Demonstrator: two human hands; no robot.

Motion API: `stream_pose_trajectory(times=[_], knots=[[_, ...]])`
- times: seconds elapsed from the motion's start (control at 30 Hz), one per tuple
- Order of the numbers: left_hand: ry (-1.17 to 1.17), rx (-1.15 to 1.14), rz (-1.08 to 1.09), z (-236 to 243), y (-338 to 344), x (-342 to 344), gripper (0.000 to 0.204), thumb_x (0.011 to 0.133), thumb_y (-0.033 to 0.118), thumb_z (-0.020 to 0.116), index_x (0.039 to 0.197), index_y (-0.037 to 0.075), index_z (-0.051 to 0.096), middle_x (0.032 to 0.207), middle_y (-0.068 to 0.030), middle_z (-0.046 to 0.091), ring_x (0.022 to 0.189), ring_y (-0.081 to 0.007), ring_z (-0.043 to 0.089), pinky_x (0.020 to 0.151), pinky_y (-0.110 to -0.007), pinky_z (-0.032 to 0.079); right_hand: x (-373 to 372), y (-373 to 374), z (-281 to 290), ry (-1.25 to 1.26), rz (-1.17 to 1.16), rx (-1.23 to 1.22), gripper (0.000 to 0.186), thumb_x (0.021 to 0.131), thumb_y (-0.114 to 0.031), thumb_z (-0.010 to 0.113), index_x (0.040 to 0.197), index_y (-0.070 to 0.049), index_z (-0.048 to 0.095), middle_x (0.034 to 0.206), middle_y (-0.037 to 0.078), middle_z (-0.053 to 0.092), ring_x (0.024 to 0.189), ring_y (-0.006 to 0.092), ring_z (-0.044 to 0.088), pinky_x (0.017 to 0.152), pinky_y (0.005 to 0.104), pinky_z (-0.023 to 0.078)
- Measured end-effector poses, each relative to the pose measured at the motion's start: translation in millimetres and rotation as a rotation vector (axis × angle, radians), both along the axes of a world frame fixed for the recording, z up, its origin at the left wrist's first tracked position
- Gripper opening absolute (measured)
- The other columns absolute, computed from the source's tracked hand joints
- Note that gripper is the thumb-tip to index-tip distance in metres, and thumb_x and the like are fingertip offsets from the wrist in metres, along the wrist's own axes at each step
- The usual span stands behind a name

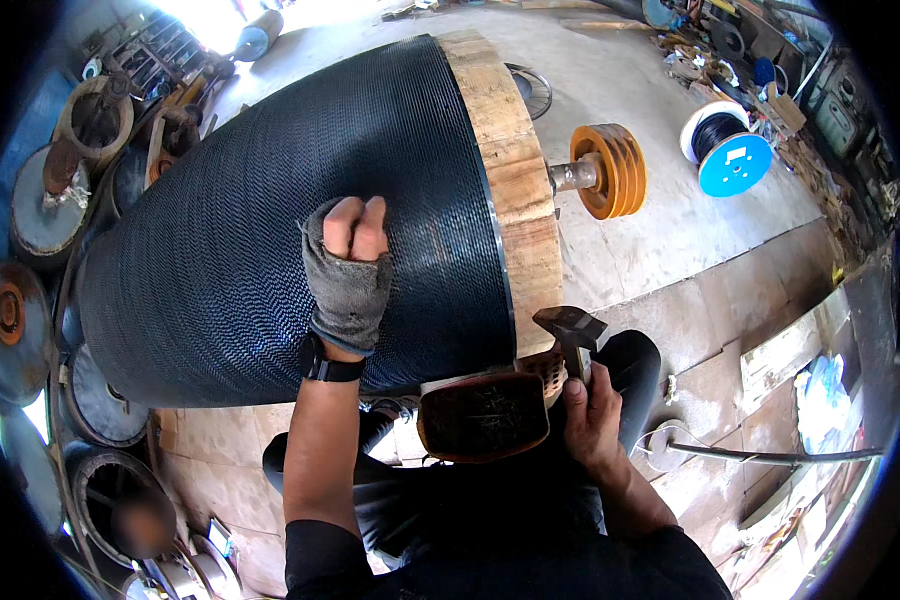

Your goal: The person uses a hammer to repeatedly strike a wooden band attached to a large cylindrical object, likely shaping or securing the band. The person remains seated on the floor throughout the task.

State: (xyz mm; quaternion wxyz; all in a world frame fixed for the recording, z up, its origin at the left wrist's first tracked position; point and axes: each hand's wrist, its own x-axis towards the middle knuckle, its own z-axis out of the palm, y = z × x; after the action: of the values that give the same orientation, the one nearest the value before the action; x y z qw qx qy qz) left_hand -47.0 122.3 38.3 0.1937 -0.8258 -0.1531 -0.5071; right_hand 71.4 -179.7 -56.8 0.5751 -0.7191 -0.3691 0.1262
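Note:
A large roller (pixel 220 230) wound with black, finely ridged material lies in front of me, and a pale wooden band (pixel 515 190) rings its right end. My left hand (pixel 350 260), in a grey fingerless glove, rests on the ridged surface with its fingers curled closed. Whatever those fingers may hold is hidden. My right hand (pixel 595 415) grips a hammer (pixel 568 328) by its handle, the head raised beside the lower edge of the wooden band. Between my arms, close to my lap, sits a dark open container (pixel 482 418); its contents are too dark to make out.
An orange grooved pulley (pixel 610 172) sticks out on a shaft from the roller's right end. Beyond it stands a blue-and-white cable reel (pixel 735 165). Round metal drums (pixel 15 330) crowd the left side. A thin rod (pixel 770 455) and a plastic bag (pixel 825 400) lie at right.

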Motion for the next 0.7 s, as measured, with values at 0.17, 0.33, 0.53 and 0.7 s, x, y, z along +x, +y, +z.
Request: stream_pose_trajectory(times=[0.17,0.33,0.53,0.7], knots=[[-0.11,-0.175,-0.126,-13,-55,8,0.025,0.086,-0.004,0.056,0.11,0.002,0.061,0.1,-0.0143,0.06,0.086,-0.0267,0.058,0.074,-0.039,0.052,1,-4,-7,-0.009,-0.003,-0.034,0.024,0.1,-0.014,0.053,0.115,0.005,0.053,0.081,0.021,0.064,0.07,0.0313,0.066,0.064,0.0375,0.051],[-0.021,-0.548,-0.459,-67,-130,17,0.042,0.082,-0.007,0.066,0.123,0.0,0.056,0.093,-0.014,0.068,0.084,-0.0283,0.066,0.08,-0.042,0.051,0,-5,-12,0.003,-0.016,-0.024,0.024,0.1,-0.014,0.053,0.114,0.006,0.053,0.081,0.022,0.064,0.07,0.0321,0.066,0.064,0.038,0.051],[-0.012,-0.562,-0.359,-86,-129,30,0.06,0.081,-0.006,0.069,0.137,0.002,0.05,0.096,-0.0114,0.069,0.089,-0.0248,0.066,0.085,-0.039,0.05,2,-6,-6,-0.003,-0.033,-0.091,0.024,0.099,-0.013,0.055,0.113,0.006,0.054,0.082,0.023,0.064,0.073,0.0362,0.067,0.065,0.0397,0.051],[0.029,-0.646,-0.314,-68,-125,32,0.061,0.08,-0.005,0.068,0.138,0.003,0.05,0.091,-0.0089,0.069,0.085,-0.0224,0.066,0.084,-0.038,0.051,3,1,-1,-0.077,-0.03,-0.087,0.023,0.098,-0.012,0.056,0.113,0.005,0.055,0.083,0.024,0.064,0.074,0.0396,0.066,0.066,0.0413,0.052]])
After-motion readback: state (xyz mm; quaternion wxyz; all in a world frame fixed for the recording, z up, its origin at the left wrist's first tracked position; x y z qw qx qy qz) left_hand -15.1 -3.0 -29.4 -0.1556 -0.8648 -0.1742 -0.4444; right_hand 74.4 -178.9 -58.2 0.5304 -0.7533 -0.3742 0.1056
